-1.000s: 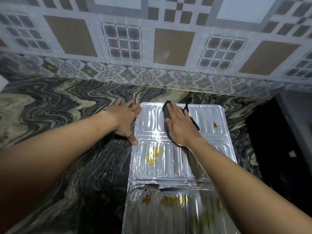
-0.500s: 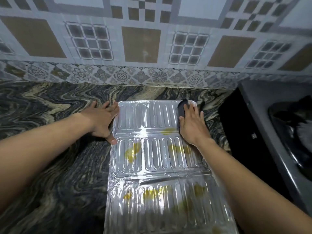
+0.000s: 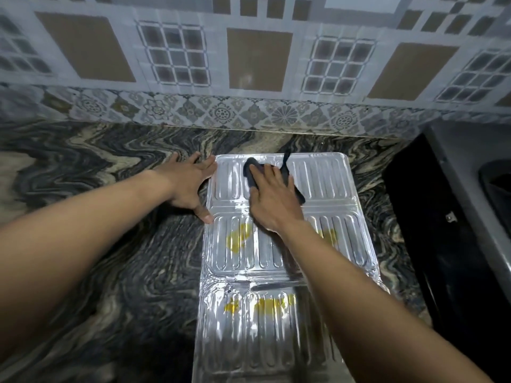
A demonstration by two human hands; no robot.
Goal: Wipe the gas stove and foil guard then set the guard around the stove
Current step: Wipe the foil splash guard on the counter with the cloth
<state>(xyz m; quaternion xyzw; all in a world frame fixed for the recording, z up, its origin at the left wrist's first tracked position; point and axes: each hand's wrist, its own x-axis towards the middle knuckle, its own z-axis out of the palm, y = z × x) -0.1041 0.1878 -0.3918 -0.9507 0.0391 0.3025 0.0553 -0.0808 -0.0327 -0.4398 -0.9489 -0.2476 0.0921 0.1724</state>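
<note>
A ribbed silver foil guard (image 3: pixel 326 183) lies flat on the marbled counter, running from near the wall towards me. Yellow stains (image 3: pixel 237 240) mark its middle and near panels. My right hand (image 3: pixel 272 201) presses a dark cloth (image 3: pixel 250 171) flat on the far panel, left of its middle. My left hand (image 3: pixel 189 186) rests spread on the counter against the guard's far left edge, thumb touching it. The gas stove (image 3: pixel 470 205) shows as a dark body with a grey top at the right edge.
The dark swirled stone counter (image 3: pixel 96 272) stretches to the left of the guard. A patterned tiled wall (image 3: pixel 257 64) rises just behind the guard's far end. A narrow strip of counter separates the guard from the stove.
My right hand has slid the cloth leftwards along the far panel, from its right corner to near its middle. The left hand stays at the guard's left edge.
</note>
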